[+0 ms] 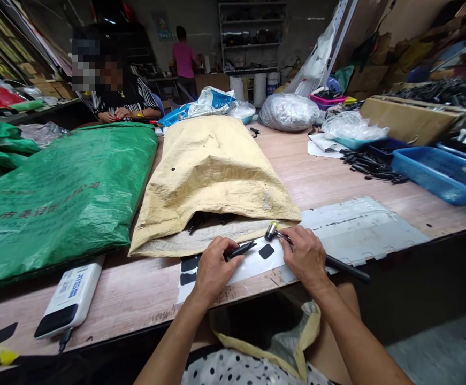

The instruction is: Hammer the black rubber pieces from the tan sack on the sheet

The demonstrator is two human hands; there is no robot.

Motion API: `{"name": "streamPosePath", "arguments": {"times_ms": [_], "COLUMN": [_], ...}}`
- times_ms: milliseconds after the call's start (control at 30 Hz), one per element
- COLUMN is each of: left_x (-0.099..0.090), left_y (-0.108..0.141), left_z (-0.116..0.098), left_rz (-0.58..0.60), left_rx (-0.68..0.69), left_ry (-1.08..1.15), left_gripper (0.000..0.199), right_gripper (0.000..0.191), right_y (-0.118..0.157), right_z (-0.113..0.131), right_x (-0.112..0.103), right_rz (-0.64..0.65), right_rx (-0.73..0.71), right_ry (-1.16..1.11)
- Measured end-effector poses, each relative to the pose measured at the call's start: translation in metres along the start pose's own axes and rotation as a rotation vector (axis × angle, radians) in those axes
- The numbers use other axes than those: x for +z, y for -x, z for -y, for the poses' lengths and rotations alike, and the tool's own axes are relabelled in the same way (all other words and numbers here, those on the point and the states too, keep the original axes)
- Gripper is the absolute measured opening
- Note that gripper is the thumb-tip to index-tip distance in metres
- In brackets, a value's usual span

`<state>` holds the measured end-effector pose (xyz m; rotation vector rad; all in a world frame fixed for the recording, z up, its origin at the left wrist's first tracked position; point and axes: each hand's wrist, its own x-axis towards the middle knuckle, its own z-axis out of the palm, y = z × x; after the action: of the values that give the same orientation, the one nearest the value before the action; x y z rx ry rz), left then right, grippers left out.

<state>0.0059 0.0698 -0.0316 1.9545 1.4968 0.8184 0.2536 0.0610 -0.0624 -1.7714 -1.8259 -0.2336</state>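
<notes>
Near the table's front edge my left hand point(216, 266) is closed on a black pen-like part point(241, 249), its tip pointing right. My right hand point(305, 253) grips a small hammer point(272, 232); the metal head lies to the left of my fingers and the black handle sticks out to the right. Between my hands a black rounded patch point(266, 251) lies on a white sheet point(252, 265). More black patches point(188, 278) show on the sheet's left end. Just behind my hands is the open mouth of a cream woven sack point(212, 171), with dark parts inside.
A green sack point(68, 198) fills the left, with a white power bank point(71, 297) before it. Right of my hand lies a grey sheet point(361, 227). Farther right are black parts point(373, 164) and a blue tray point(441, 171). A person point(126, 99) sits across the table.
</notes>
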Motion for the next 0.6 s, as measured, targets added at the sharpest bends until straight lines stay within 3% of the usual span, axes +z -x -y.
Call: {"name": "streamPosePath", "arguments": {"times_ms": [200,333,467,600], "left_x": [0.008,0.007,0.008,0.008], "left_y": [0.006,0.004,0.004,0.004], "left_z": [0.008,0.007,0.008,0.009], "left_rz": [-0.027,-0.023,-0.026,-0.021], "left_rx": [0.028,0.039,0.035,0.036], "left_ry": [-0.031,-0.034,-0.014,0.008], "left_gripper": [0.016,0.017,0.017,0.015], "right_gripper": [0.023,0.029,0.031,0.029], "right_y": [-0.003,-0.005,0.002,0.014], "right_z": [0.004,0.024,0.050,0.064], "right_x": [-0.007,-0.028,-0.040,-0.034], "right_rz": [-0.105,-0.172,0.008,0.163], "right_rx": [-0.102,-0.155,-0.215,-0.195], "right_ry": [0.020,-0.186,-0.475,-0.513]}}
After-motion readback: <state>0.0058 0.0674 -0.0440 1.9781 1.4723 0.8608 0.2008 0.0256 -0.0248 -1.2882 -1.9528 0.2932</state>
